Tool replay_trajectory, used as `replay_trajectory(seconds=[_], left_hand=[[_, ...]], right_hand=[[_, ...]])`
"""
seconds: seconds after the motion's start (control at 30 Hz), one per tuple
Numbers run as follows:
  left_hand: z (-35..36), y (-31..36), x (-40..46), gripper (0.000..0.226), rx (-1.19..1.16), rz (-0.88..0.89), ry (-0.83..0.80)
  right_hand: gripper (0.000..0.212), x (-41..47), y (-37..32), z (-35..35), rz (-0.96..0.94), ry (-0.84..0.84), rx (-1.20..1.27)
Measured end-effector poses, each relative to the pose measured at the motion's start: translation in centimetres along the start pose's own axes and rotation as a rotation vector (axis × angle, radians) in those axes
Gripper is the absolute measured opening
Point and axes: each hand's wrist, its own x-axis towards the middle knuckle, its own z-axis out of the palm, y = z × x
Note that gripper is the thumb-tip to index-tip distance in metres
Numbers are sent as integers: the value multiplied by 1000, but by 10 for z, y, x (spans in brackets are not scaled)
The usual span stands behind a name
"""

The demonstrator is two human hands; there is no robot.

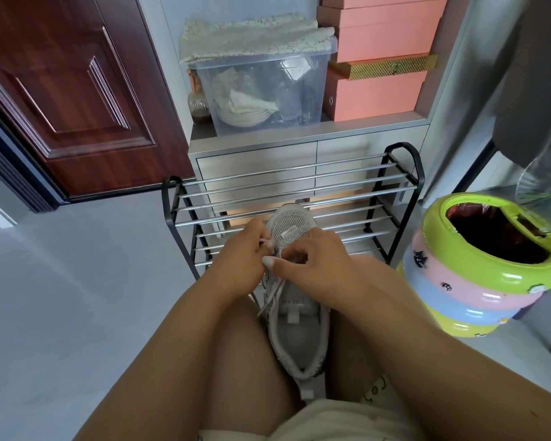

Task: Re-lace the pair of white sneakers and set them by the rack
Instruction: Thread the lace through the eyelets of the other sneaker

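One white sneaker (295,332) with a mesh toe lies between my knees, toe pointing away toward the shoe rack (287,186). My left hand (239,256) pinches the white lace (269,302) at the upper left eyelets. My right hand (318,265) has its fingers curled over the lace area beside it, thumb pressed toward the left hand. A loose lace end trails down the shoe's left side. The second sneaker is not in view.
A black-framed rack with metal bars stands on the grey floor right behind the shoe. A colourful ringed bin (477,265) sits at the right. Behind the rack is a grey cabinet (258,160) with a clear storage box (264,90) and pink boxes (376,90). A dark red door (77,90) is at left.
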Motion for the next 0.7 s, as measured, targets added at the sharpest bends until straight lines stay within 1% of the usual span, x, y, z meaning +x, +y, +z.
replay_trajectory(seconds=[0.07,0.1,0.17,0.27,0.37,0.5,0.53,0.63,0.7], left_hand=[[1,0,-1,10,-14,17,25],[1,-1,-1,9,-26,25,51],[3,-3,0,6,-51,28,114],[6,-5,1,10,-88,15,173],[9,-4,1,9,-66,22,183],[10,-4,2,8,-16,48,161],[10,-4,2,9,1,53,154],[8,-3,3,14,62,56,127],[6,1,4,16,111,50,115]], right_hand=[[36,1,1,0,-5,-2,-2],[38,1,1,-1,-11,5,11],[56,1,-1,-3,-29,17,77],[71,2,-1,-1,-16,55,211],[82,3,2,1,73,71,278],[102,4,2,2,80,70,311],[103,4,3,2,74,82,307],[91,4,4,-5,15,151,187],[94,4,4,-12,-17,136,102]])
